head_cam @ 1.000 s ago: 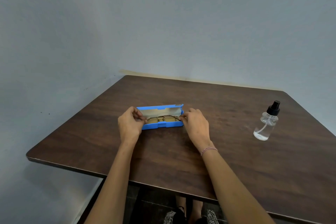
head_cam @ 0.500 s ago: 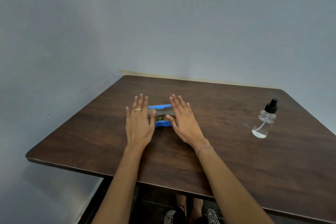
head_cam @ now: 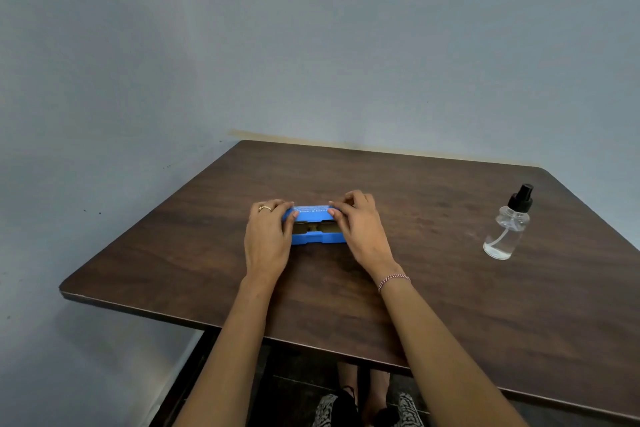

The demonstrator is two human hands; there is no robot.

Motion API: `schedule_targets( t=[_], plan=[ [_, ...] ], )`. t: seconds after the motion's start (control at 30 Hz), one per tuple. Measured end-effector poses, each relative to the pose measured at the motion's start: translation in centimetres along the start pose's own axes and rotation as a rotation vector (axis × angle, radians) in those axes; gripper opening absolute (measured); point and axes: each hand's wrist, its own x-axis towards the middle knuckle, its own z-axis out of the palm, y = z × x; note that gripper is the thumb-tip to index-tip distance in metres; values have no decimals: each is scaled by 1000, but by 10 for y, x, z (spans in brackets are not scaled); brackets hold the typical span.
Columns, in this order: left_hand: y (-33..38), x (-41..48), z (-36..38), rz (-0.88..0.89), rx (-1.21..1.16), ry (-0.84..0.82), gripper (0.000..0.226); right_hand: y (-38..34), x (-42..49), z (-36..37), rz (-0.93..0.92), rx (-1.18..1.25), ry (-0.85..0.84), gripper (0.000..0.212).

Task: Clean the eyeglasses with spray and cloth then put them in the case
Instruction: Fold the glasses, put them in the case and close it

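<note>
since the earlier frame the flat hands have curled: left hand (head_cam: 268,236) and right hand (head_cam: 360,232) grip the half-lowered lid (head_cam: 310,213) with bent fingers (head_cam: 277,206) over the blue case (head_cam: 317,238) mid-desk (head_cam: 415,288), eyeglasses (head_cam: 313,227) inside, spray bottle (head_cam: 507,229) at its 3 o'clock; closing it likely needs an even downward press.

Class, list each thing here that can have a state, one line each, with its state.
Case: lid nearly down, front gap open.
Eyeglasses: inside the case, partly visible.
Spray bottle: upright, little liquid inside.
Left hand: grips the lid's left end.
Right hand: grips the lid's right end.
</note>
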Motion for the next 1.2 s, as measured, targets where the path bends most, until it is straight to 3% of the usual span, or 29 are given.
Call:
schedule_targets(
  t=[0.17,0.33,0.5,0.83,1.2],
  plan=[
    [-2,3,2,-163,-131,-121,23,4,-1,0,206,304,-65,28],
    [-1,3,-2,-294,-309,-205,26,7,0,1,332,392,-147,57],
    [0,3,-6,-369,-365,-215,31,7,-2,-1,391,413,-180,66],
    [-5,2,-3,-369,-398,-190,29,5,-2,-4,515,529,-181,80],
    [-8,0,-2,-353,-375,-184,32,7,-4,-3,553,498,-172,89]
  ],
)
